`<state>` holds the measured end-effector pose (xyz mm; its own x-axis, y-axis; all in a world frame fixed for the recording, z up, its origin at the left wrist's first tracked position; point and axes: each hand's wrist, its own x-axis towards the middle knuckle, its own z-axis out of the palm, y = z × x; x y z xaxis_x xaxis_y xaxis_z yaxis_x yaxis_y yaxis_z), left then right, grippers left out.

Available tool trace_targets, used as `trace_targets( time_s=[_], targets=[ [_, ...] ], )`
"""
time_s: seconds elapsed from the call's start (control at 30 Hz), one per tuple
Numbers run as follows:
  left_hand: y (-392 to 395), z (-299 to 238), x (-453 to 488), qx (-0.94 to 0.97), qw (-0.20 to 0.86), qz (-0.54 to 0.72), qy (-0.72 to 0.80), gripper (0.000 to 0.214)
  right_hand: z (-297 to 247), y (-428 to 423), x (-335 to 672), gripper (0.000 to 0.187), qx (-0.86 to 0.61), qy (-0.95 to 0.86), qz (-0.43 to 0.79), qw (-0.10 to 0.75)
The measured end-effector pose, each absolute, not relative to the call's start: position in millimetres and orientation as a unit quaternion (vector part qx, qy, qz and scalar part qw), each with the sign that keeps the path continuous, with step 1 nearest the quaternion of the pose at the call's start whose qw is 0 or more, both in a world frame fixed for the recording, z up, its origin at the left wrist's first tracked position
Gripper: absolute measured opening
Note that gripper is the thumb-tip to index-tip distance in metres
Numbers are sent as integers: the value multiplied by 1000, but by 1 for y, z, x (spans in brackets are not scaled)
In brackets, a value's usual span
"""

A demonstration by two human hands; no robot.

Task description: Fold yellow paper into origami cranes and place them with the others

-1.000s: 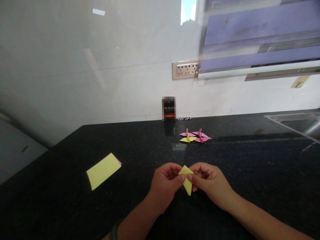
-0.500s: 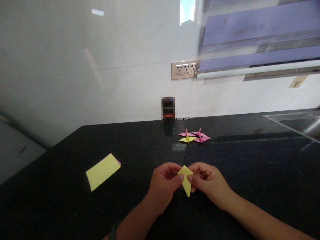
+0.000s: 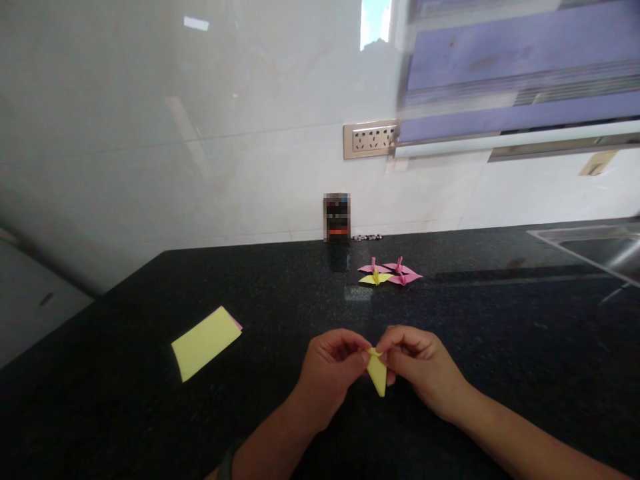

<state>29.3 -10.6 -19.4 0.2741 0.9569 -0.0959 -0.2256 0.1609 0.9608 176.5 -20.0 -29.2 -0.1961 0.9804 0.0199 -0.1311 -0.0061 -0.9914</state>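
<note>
Both my hands hold a small folded yellow paper (image 3: 377, 375) just above the black countertop (image 3: 280, 300). My left hand (image 3: 330, 370) pinches its upper left edge between thumb and forefinger. My right hand (image 3: 417, 370) pinches the upper right edge, fingers curled. The paper's point hangs downward between the two hands.
A stack of yellow and pink paper sheets (image 3: 205, 342) lies to the left. Three finished paper cranes (image 3: 389, 273), two pink and one yellow, sit farther back. A small dark box (image 3: 337, 217) stands against the wall below a socket strip (image 3: 370, 139). A sink (image 3: 595, 250) is at far right.
The top tip of the yellow paper has been folded down between my fingers, so the piece now looks narrower. My hands stayed in place.
</note>
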Motion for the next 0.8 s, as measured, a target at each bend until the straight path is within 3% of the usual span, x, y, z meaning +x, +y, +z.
trace_targets(
  time_s=[0.27, 0.6, 0.8],
  targets=[
    [-9, -19, 26, 500, 651, 401, 407, 20, -29, -19, 181, 7, -400, -624, 449, 499],
    [-8, -27, 23, 580, 551, 402, 445, 21, -25, -17, 178, 21, -442, -587, 534, 419],
    [-6, -25, 23, 568, 572, 395, 440, 20, -24, -15, 179, 25, -436, -580, 547, 418]
  ],
)
